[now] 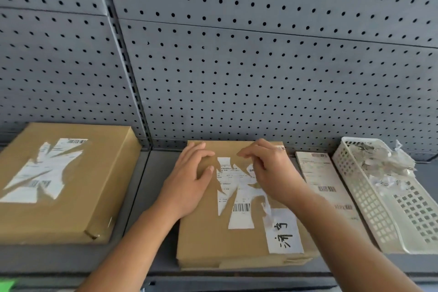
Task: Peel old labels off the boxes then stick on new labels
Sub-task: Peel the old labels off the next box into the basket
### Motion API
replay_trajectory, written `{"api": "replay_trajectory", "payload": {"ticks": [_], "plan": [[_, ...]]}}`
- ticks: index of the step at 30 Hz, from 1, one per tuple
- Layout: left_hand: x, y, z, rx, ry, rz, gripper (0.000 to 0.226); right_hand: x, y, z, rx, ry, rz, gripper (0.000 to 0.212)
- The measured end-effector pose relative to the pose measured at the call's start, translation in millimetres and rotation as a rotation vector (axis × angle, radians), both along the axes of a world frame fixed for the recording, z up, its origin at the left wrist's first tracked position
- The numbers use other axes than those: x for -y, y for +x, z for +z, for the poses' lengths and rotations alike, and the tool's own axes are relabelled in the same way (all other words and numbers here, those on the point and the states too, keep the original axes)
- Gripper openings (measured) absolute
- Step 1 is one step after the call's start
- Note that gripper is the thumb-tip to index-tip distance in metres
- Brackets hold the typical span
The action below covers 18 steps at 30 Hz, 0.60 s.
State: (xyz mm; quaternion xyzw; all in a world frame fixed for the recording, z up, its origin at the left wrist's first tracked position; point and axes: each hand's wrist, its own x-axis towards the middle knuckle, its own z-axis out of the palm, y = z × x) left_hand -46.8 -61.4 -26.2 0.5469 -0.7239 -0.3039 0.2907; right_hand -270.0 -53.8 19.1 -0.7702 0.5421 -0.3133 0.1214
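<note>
Right now my L hand (189, 180) lies flat on the mid box (213, 239), palm down on its left half. Fingers are relaxed & a bit spread, thumb out toward the old label (237, 199); it holds nothing, just presses the cardboard. My R hand (272, 173) is over the label's top-right part w/ fingers curled, thumb & fingertips drawn together on a torn bit of paper, index tip near the box's back edge. Looks like a pinch, tho the exact contact is partly hidden by my own knuckles.

The old label is half gone: ragged white strips w/ a barcode, stuck across the centre of the box top. A white note (284, 232) w/ black handwriting sits at the top's front-right corner, touching the label's loose tail. The mid box sits on the shelf (151, 197) about mid-length, its front at the shelf's front edge, its back near the pegboard (237, 54).

L box (78, 208) is at the shelf's left end, apart from the mid box, w/ its own torn label (45, 173) on top. Just right of the mid box a sheet (324, 185) of printed labels lies flat, running front to back. Beside it, at the shelf's right end, a white basket (369, 208) holds crumpled scraps (379, 161) piled at its back end.
</note>
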Motion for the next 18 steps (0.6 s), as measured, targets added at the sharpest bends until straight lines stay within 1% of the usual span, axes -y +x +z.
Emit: {"api": "replay_trajectory", "payload": {"ticks": [4,9,14,18], "plan": [[0,1,0,0.016,-0.013,-0.002,0.031,8,26,-3,0.006,0.067,0.037,0.033],[0,1,1,0.007,-0.014,0.009,0.034,16,36,-4,0.042,0.169,0.059,0.026],[0,1,0,0.001,-0.009,0.011,0.034,21,38,-8,0.063,0.175,0.09,0.028],[0,1,0,0.003,-0.005,0.011,0.035,24,40,-13,0.047,0.139,0.108,0.028]]}}
